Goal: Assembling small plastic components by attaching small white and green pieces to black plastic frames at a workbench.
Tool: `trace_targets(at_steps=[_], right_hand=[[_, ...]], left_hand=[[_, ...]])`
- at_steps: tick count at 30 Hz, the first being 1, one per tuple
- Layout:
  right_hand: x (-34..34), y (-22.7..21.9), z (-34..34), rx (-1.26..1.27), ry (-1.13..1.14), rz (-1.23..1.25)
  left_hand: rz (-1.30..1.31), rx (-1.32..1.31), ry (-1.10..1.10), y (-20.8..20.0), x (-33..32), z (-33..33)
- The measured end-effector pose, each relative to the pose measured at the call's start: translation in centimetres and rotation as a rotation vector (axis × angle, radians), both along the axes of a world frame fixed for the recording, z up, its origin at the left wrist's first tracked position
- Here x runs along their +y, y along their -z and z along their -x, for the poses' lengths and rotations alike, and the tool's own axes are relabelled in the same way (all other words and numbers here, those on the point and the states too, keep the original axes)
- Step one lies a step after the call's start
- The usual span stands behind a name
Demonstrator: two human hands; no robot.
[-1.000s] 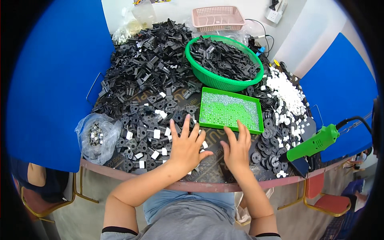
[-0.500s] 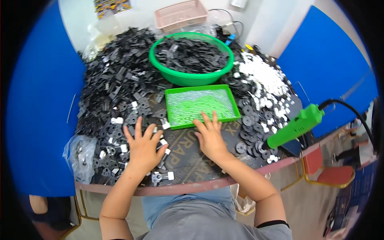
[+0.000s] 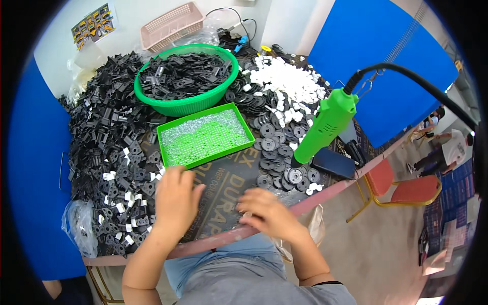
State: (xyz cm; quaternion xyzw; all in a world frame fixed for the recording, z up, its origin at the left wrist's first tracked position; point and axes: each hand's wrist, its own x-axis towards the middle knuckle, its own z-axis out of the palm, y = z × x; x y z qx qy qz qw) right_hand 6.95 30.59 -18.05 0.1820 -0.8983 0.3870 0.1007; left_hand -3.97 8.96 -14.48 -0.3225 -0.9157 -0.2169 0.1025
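Observation:
Bent forward, the fingers of my left hand [image 3: 174,203] reach the near left corner of a green mesh tray [image 3: 206,158], its thumb apart; I see nothing in that hand. Bare mesh and a greyish sheet show inside the tray. Low over the bare table front, my right hand [image 3: 269,212] has its fingers curled toward the thumb. A small pale glint shows between them, too blurred to name. Black flat plastic parts [image 3: 122,175] mixed with small white pieces [image 3: 120,207] lie left of my left hand. Black round discs [image 3: 269,144] lie beyond my right hand.
Black parts fill a green basin [image 3: 165,107] behind the tray. A green electric screwdriver [image 3: 325,124] hangs on a cord at right, beside a dark phone [image 3: 333,163]. White pieces [image 3: 287,81] are heaped behind the discs. A clear plastic bag [image 3: 81,226] sits front left.
My view has turned to the right. Both hands have drawn back toward the table's near edge; the right has left the tray and curled its fingers. My left fingers have come together.

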Motion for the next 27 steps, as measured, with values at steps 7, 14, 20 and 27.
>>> trace_targets(at_steps=[7, 14, 20, 27], right_hand=[[4.3, 0.7, -2.3, 0.190, 0.622, -0.286], [7.4, 1.7, -4.4, 0.027, 1.083, -0.333], [8.7, 3.7, -2.0, 0.024, 0.967, -0.175], [11.1, -0.6, -0.4, -0.168, 0.443, 0.336]], left_hand=[[0.156, -0.071, 0.579, 0.7, 10.7, 1.7], [0.322, 0.108, 0.647, 3.0, 17.5, 6.5], [0.259, 0.101, 0.660, 4.6, 17.3, 3.6], [0.078, -0.099, 0.474, 4.9, 15.6, -0.2]])
